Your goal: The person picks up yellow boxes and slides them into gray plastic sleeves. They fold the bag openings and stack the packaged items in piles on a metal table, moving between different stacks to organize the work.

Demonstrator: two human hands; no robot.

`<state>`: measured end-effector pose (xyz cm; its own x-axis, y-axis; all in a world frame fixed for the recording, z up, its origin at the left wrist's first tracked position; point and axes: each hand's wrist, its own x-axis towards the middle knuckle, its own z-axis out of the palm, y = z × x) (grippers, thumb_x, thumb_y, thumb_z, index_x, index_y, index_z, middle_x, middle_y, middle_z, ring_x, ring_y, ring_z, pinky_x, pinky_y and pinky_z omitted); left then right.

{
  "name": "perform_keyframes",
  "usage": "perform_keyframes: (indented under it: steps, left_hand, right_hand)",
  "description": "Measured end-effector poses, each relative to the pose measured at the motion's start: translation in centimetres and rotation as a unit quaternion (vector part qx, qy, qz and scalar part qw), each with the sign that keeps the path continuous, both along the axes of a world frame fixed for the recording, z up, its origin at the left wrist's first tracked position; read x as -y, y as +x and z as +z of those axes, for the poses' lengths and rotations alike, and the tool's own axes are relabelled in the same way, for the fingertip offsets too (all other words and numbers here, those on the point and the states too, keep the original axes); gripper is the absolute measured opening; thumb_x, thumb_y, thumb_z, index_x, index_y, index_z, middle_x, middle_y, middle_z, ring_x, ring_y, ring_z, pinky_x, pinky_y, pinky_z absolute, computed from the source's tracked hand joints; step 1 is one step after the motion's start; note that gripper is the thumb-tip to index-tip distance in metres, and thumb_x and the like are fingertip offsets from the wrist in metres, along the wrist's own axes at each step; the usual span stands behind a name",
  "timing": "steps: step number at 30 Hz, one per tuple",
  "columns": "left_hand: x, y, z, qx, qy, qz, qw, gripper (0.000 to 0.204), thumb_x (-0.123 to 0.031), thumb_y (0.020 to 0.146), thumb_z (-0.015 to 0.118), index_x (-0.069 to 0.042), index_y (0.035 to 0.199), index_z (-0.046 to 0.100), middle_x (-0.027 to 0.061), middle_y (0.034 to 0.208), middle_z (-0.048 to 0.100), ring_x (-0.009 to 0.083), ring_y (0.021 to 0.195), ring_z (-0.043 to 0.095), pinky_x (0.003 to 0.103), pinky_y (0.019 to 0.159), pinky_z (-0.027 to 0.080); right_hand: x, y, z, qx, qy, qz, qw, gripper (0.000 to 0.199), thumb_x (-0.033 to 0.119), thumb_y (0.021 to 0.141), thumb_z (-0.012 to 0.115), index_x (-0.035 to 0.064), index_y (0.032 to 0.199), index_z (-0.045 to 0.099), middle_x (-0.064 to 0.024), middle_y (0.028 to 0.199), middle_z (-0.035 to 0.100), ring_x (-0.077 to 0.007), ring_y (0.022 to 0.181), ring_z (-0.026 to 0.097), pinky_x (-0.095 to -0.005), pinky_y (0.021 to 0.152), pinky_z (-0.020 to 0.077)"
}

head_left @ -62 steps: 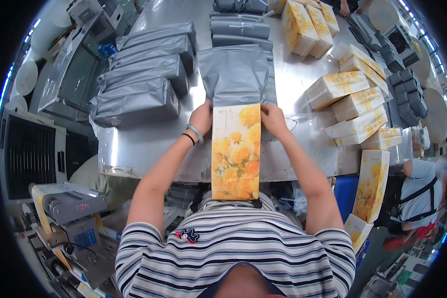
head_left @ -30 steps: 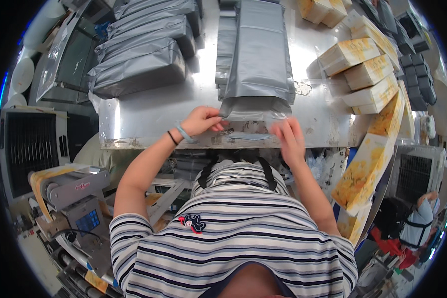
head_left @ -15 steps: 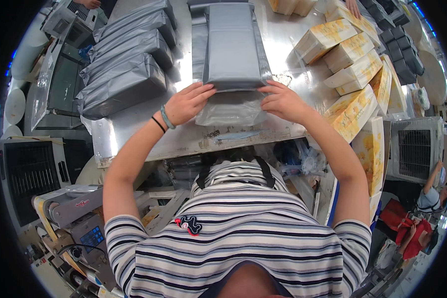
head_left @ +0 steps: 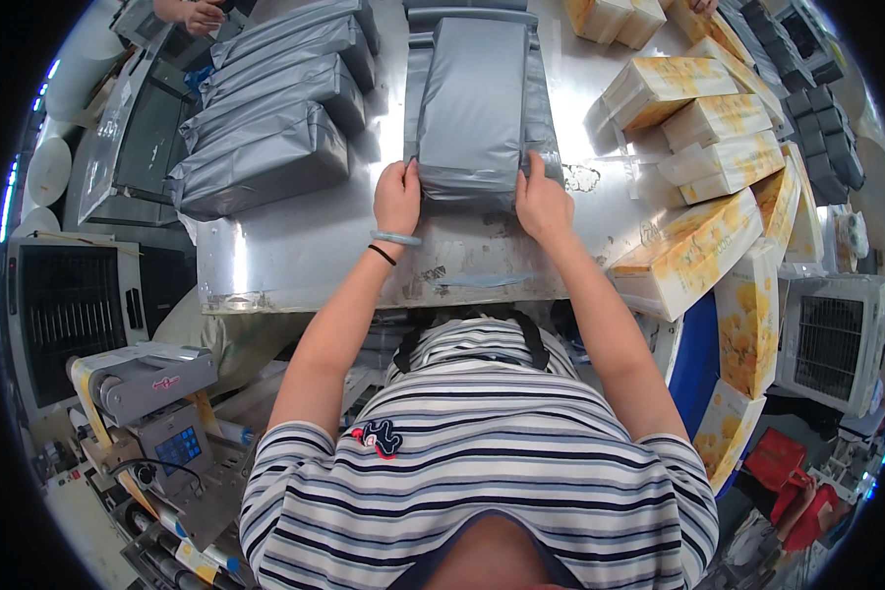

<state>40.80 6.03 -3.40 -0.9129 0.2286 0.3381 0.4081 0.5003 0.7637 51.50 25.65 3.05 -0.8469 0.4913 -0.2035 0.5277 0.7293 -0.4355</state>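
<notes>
A grey plastic mailing bag (head_left: 472, 98) with a box-shaped filling lies lengthwise before me on the metal table. My left hand (head_left: 398, 202) grips its near left corner, thumb and fingers closed on the plastic. At the near right corner, my right hand (head_left: 543, 202) pinches the bag, its index finger pointing up along the side. The near end looks folded in against the box; the underside of the fold is hidden. More grey plastic from the bag spreads flat to both sides of the box shape.
Several filled grey bags (head_left: 265, 162) stand in a row on the left. White-and-yellow cartons (head_left: 693, 231) crowd the right side. The metal table (head_left: 295, 256) ends just before my body. A machine with a small screen (head_left: 177, 449) stands lower left. Another person's hand (head_left: 204, 17) shows at the far left.
The pale flap that lay toward me is now out of sight at the bag's near end. My hands have turned from lying on that edge to gripping its two corners.
</notes>
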Motion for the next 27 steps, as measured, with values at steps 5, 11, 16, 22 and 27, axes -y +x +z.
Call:
perform_keyframes:
  steps: [5, 11, 16, 22, 27]
  left_hand:
    - [-0.8, -3.8, 2.7, 0.009, 0.079, -0.004, 0.997, 0.04, -0.024, 0.09, 0.058, 0.001, 0.119, 0.047, 0.0153, 0.102, 0.054, 0.0272, 0.092, 0.052, 0.036, 0.082, 0.043]
    - [-1.2, -2.0, 11.1, 0.261, 0.083, -0.234, 0.933, 0.094, -0.037, 0.077, 0.072, 0.001, 0.145, 0.019, 0.0212, 0.146, 0.029, 0.0284, 0.136, 0.027, 0.035, 0.11, 0.023]
    - [12.5, 2.5, 18.1, 0.049, -0.331, -0.323, 0.885, 0.101, -0.008, 0.059, 0.073, -0.016, 0.147, 0.025, 0.0227, 0.151, 0.015, 0.0424, 0.13, 0.034, 0.045, 0.105, 0.032]
    - [23.6, -7.6, 17.2, -0.131, -0.578, -0.273, 0.758, 0.096, 0.004, 0.058, 0.064, -0.015, 0.145, 0.028, 0.0171, 0.151, 0.02, 0.0345, 0.121, 0.042, 0.04, 0.103, 0.034]
    - [21.1, -17.4, 15.2, -0.152, -0.617, -0.096, 0.766, 0.111, 0.011, 0.058, 0.068, -0.026, 0.148, 0.015, 0.0133, 0.144, 0.031, 0.0331, 0.122, 0.042, 0.042, 0.102, 0.037]
  right_hand:
    - [-2.0, -1.0, -2.3, -0.362, -0.285, -0.082, 0.884, 0.05, 0.026, 0.095, 0.047, 0.0013, 0.136, 0.035, -0.019, 0.127, 0.05, -0.0279, 0.113, 0.052, -0.0362, 0.095, 0.0402]
    - [4.1, 1.5, 0.1, -0.273, -0.571, -0.037, 0.773, 0.059, 0.025, 0.092, 0.055, -0.0002, 0.14, 0.03, -0.0143, 0.135, 0.043, -0.0204, 0.119, 0.044, -0.0311, 0.1, 0.0348]
    - [-4.2, 10.6, 9.8, -0.045, -0.137, 0.471, 0.87, 0.063, 0.024, 0.079, 0.07, 0.0086, 0.134, 0.043, -0.0144, 0.138, 0.042, -0.029, 0.127, 0.042, -0.0364, 0.105, 0.0346]
    - [-16.8, 13.9, 13.0, 0.089, 0.247, 0.376, 0.889, 0.085, 0.015, 0.062, 0.074, 0.0099, 0.139, 0.036, -0.0162, 0.13, 0.045, -0.0334, 0.131, 0.034, -0.0468, 0.112, 0.0201]
    - [-15.2, 8.7, 13.1, -0.033, 0.21, 0.345, 0.914, 0.071, 0.01, 0.06, 0.072, 0.0086, 0.126, 0.045, -0.0137, 0.114, 0.05, -0.0327, 0.116, 0.045, -0.0494, 0.11, 0.0218]
